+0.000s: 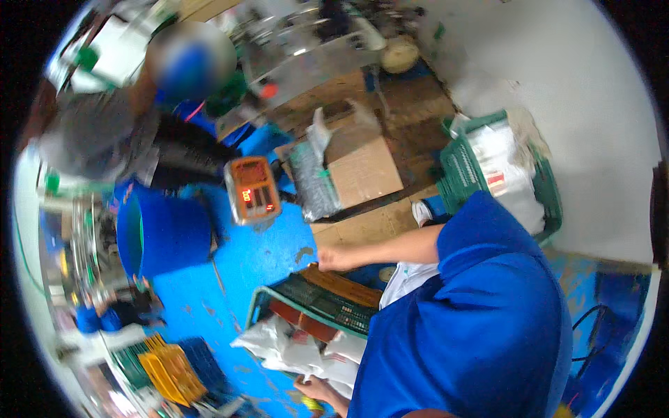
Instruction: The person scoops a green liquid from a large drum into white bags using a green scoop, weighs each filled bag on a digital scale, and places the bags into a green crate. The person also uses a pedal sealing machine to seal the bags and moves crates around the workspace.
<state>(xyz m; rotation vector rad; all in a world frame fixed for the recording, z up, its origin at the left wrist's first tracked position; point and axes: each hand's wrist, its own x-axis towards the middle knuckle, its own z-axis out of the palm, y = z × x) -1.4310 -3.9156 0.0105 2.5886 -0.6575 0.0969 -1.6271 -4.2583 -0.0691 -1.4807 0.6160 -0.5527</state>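
A green crate in front of me holds several white plastic bags, with brown pieces beside them. My left hand is at the crate's near lower side, close against the bags. Its fingers look curled over the rim, though partly hidden. Above the crate's other side, my right hand is closed and slightly blurred. A dark green slatted crate part and a brown strip lie just below it. Whatever that hand may hold is hidden.
An orange scale with lit digits stands beyond the crate. Behind it, a cardboard box carries grey plastic packs. Another green crate of white bags is by the wall. A blue barrel, a yellow crate and co-workers are leftward.
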